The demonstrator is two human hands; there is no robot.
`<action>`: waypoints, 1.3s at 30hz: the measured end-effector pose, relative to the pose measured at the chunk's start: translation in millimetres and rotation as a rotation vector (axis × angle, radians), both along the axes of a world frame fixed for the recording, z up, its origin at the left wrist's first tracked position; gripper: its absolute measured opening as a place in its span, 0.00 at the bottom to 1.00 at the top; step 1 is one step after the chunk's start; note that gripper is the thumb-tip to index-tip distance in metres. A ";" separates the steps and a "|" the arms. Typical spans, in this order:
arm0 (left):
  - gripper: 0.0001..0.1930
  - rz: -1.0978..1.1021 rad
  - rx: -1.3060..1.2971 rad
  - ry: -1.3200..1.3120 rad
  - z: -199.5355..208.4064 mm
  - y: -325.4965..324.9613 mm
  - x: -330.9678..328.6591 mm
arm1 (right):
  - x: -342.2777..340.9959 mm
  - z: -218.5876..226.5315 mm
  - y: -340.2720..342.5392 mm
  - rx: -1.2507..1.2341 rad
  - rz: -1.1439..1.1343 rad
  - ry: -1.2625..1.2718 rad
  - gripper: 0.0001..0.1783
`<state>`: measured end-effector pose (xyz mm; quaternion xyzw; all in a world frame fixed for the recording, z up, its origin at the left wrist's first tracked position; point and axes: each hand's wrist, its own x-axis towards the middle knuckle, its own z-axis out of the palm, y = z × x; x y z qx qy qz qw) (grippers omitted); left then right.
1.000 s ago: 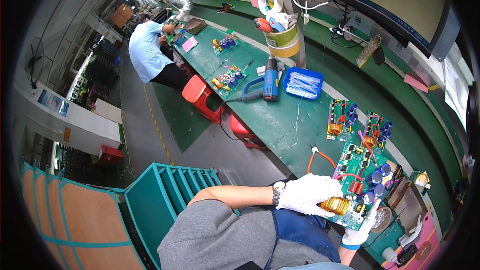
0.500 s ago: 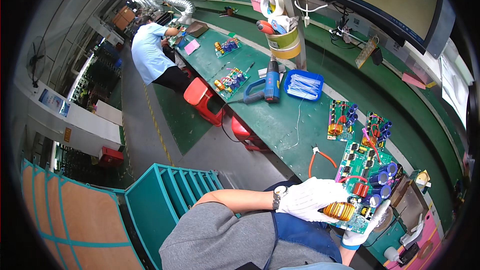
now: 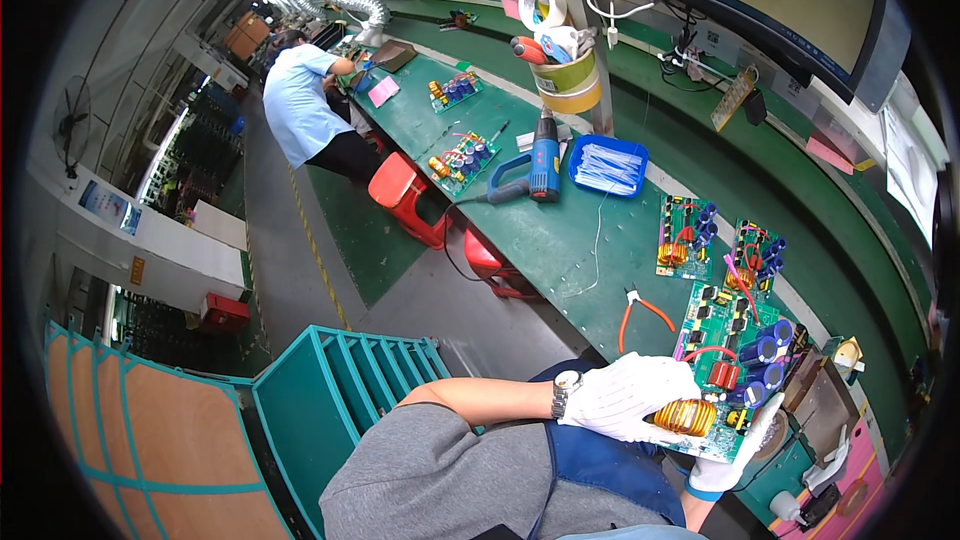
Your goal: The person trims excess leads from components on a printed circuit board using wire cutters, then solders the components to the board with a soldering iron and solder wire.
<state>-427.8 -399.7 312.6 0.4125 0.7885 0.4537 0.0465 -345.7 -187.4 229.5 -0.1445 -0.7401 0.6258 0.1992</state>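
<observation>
A green circuit board (image 3: 706,338) is held at the lower right by both of my white-gloved hands. My left hand (image 3: 632,400) is closed at its near left side, with fingers by the copper-wound coil (image 3: 684,418). Along the opposite side, my right hand (image 3: 738,452) grips the edge, its palm partly hidden by the board. Blue capacitors (image 3: 768,376), a red component (image 3: 723,375) and red wires stand on the board. Red-handled cutters (image 3: 645,313) lie open on the bench, just left of it.
Two similar boards (image 3: 684,236) lie beyond, and others sit farther along the green bench (image 3: 530,265). A blue heat gun (image 3: 544,165), a blue tray (image 3: 607,168) of white strips and a tool cup (image 3: 566,85) stand mid-bench. Red stools (image 3: 405,195) flank it. A co-worker (image 3: 300,105) leans over the far end.
The view has shifted slightly. Both hands keep their hold on the circuit board, which is tilted a little differently.
</observation>
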 end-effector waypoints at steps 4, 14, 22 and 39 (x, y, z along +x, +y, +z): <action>0.25 -0.033 -0.058 -0.030 1.8 -0.1 -3.7 | -2.4 -4.8 4.4 -0.229 -0.010 0.039 0.39; 0.26 -0.091 -0.145 -0.120 5.0 -0.8 -11.3 | -1.5 -20.6 16.3 -0.391 0.068 -0.032 0.32; 0.26 -0.121 -0.179 -0.183 10.7 3.9 0.1 | 16.3 -12.7 15.8 -0.052 0.116 0.036 0.35; 0.30 0.008 -0.084 0.080 -0.1 15.1 -17.3 | -45.8 39.2 6.5 -1.384 0.158 -0.020 0.20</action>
